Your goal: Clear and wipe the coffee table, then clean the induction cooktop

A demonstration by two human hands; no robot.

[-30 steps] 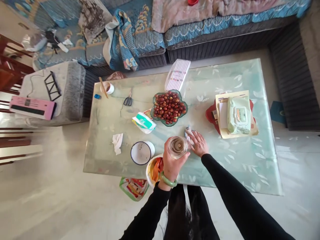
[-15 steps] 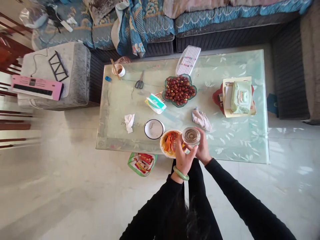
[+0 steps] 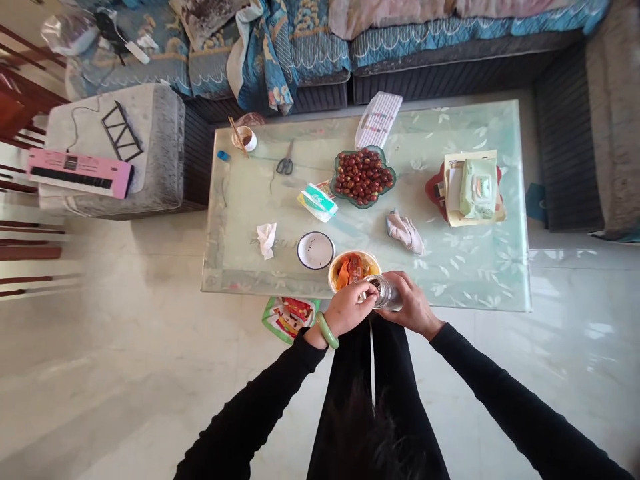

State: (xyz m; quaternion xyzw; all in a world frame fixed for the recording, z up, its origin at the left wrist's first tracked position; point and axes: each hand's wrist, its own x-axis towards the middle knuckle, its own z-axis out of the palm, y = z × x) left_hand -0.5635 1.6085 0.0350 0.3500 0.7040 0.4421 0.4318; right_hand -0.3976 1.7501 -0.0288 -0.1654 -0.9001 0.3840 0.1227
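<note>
My right hand (image 3: 413, 303) is wrapped round a clear glass cup (image 3: 391, 297), which lies tilted on its side with its mouth to the left. A round metal strainer (image 3: 376, 285) shows at that mouth. My left hand (image 3: 349, 307), a green bangle on its wrist, pinches at the strainer's edge; its fingertips partly cover it. Just behind both hands, at the table's near edge, a white bowl (image 3: 331, 272) holds orange peel and a red-orange wrapper (image 3: 355, 268). A white enamel bowl (image 3: 316, 251) with a dark rim and small dark specks stands to its left.
Across the glass table (image 3: 240, 220) lie a dish of red dates (image 3: 364, 177), a crumpled cloth (image 3: 404, 232), a tissue packet (image 3: 319, 203), a used tissue (image 3: 267, 240), scissors (image 3: 285, 164) and a wet-wipes pack (image 3: 479, 188). A green-edged bag (image 3: 287, 319) sits below the near edge.
The glass cup has gone from upright to tilted, mouth leftward. My left hand has shifted from the cup's side to the strainer at its mouth.
</note>
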